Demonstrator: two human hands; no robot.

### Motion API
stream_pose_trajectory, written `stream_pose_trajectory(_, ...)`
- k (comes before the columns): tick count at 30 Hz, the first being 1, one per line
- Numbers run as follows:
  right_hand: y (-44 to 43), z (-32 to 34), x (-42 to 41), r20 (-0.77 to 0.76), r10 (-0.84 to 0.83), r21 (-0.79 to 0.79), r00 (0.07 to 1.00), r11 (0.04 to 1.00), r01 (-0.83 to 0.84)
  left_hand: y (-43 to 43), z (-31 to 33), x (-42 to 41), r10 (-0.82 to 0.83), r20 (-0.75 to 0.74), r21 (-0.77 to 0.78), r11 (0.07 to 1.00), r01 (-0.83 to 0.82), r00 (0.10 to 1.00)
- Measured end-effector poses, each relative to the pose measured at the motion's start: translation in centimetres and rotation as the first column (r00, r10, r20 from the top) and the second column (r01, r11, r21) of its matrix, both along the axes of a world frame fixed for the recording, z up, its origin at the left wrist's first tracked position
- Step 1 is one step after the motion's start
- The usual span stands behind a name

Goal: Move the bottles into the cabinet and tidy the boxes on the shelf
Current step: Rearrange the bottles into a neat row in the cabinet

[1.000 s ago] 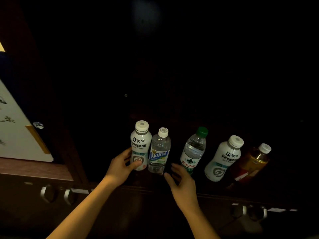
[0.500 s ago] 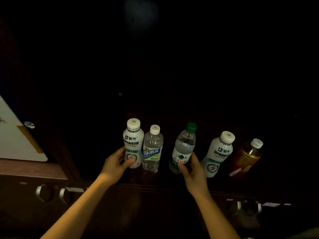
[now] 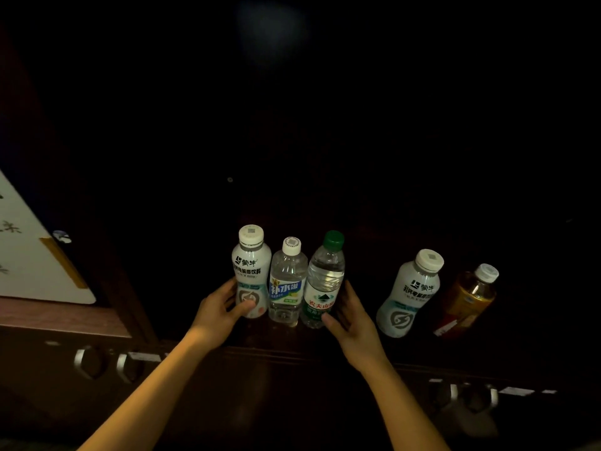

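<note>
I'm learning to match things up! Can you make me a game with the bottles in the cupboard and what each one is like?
Things:
1. green-capped bottle
2. amber bottle
3. blue-label bottle
4. left white bottle

Descriptions:
A. farthest right
B. touched by the left hand
C. middle of the tight group of three
D. touched by the right hand

Pairs: 1-D, 2-A, 3-C, 4-B

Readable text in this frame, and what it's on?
"蒙牛": left white bottle, with smaller print below too blurred to read.
"补水啦": clear white-capped bottle.
"农夫山": green-capped bottle; rest of the label unreadable.
"蒙牛": right white bottle.
Amber bottle, white board: too blurred.
</note>
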State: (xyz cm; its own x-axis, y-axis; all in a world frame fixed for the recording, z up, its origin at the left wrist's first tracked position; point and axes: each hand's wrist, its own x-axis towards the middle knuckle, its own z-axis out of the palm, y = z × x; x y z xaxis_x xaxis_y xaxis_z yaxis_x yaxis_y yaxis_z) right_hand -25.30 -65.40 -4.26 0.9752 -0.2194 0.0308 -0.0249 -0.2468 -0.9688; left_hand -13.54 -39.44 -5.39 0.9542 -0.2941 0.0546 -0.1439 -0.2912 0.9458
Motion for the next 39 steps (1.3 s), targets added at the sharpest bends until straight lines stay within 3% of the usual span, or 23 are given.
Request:
stream_pose_trajectory(6,-3.7,-1.5,-5.4,-0.011,-0.26,-0.112,0.966,0.96,0.257,0.0,-0.6,0.1,0.012,0.021,0.007,1.0,-0.012,1.0)
stream_pose_trajectory(12,-8.0,-1.1,-8.2,0.15,-0.532,-0.174,0.834,0.816,0.551,-0.3,-0.8,0.0,0.023,0.011,-0.024,0.999,-0.023,1.0)
stream_pose_trajectory(19,-9.4,-0.2,-5.2,0.107,-0.338,-0.137,0.935,0.926,0.351,-0.3,-0.3,-0.2,0.019,-0.015,-0.028,0.999,-0.02,1.0)
stream_pose_trajectory(39,-3.4,-0.9,-1.3,0.076,-0.22,-0.121,0.972,0.966,0.228,-0.2,0.2,-0.6,0.048,-0.017,0.019,0.999,-0.048,0.999)
